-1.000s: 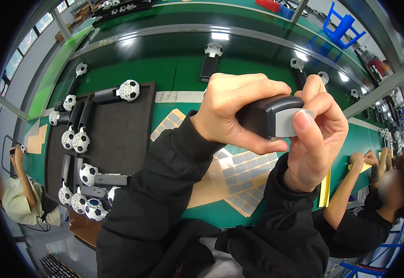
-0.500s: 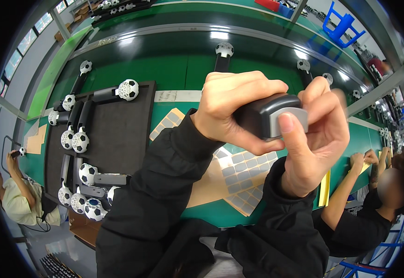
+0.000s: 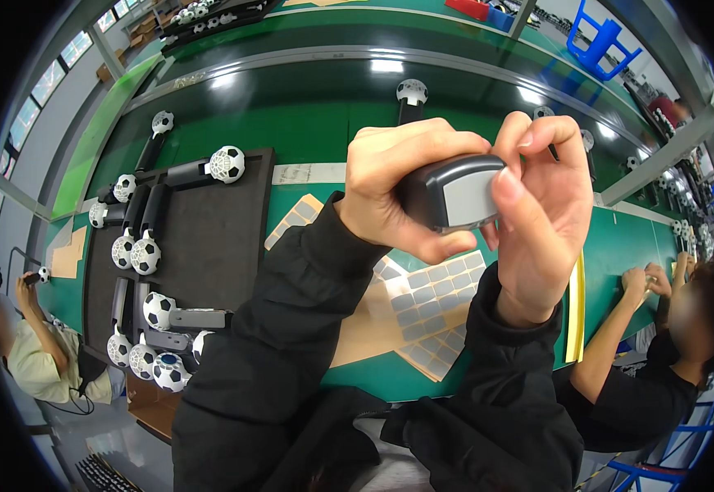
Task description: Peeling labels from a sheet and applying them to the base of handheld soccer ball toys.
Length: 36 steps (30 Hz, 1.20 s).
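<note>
My left hand (image 3: 390, 184) is wrapped around a black handle (image 3: 435, 176), its end turned up toward me. A grey rounded-square sticker (image 3: 468, 199) covers the end face. From the other side my right hand (image 3: 541, 205) rests on it, the thumb at the sticker's right edge and the other fingers curled around; part of their contact is hidden. Whatever lies at the handle's far end is hidden by my left hand. Below my hands, backing sheets with rows of grey stickers (image 3: 435, 299) lie on the green table (image 3: 365, 379).
At the left a dark tray (image 3: 201, 238) holds several black handles with soccer-ball heads. More stand along the green conveyor (image 3: 291, 123), one ball-headed handle (image 3: 412, 92) straight ahead. A yellow strip (image 3: 575, 316) lies at the right. Co-workers sit on both sides, one person's hands (image 3: 644, 283) at the right.
The handle has moved slightly left and turned, so more of the grey face shows. My right thumb has slid from the middle of the sticker to its right edge.
</note>
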Available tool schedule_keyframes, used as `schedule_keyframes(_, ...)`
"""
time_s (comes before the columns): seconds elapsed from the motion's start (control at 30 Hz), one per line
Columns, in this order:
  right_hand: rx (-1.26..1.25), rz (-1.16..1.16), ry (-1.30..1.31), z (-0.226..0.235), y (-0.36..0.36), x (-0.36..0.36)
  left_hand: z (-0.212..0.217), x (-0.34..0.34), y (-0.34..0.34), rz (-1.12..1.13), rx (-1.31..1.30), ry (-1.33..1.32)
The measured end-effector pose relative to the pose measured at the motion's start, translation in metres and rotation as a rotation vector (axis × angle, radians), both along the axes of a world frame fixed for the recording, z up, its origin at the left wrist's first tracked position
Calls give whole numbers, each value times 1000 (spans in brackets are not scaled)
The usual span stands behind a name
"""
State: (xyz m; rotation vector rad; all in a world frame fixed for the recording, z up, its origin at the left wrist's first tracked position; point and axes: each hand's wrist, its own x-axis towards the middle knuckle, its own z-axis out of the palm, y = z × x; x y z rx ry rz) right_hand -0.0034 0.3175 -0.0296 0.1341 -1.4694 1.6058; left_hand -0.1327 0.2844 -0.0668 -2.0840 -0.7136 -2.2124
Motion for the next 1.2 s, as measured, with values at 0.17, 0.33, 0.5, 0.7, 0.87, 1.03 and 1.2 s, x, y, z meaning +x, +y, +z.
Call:
schedule_keyframes(0.17,-127,-107,-50,3,-5,1,-2,-1,7,-32,-38,-10)
schedule_keyframes(0.33,428,-311,-309,26,-55,23,-8,-2,17,-85,-36,4)
schedule_keyframes(0.5,230,1129,-650,43,-45,35,-18,3,23,-124,-71,20)
schedule_keyframes(0.7,330,588,-177,26,-57,54,-25,9,27,-54,-80,93)
schedule_keyframes(0.87,436,476,-156,41,-58,72,-25,10,19,16,-86,149)
schedule_keyframes(1.03,542,370,-140,25,-62,72,-20,9,24,36,23,262)
schedule_keyframes(1.2,619,232,-148,22,-51,79,-28,6,35,254,-45,253)
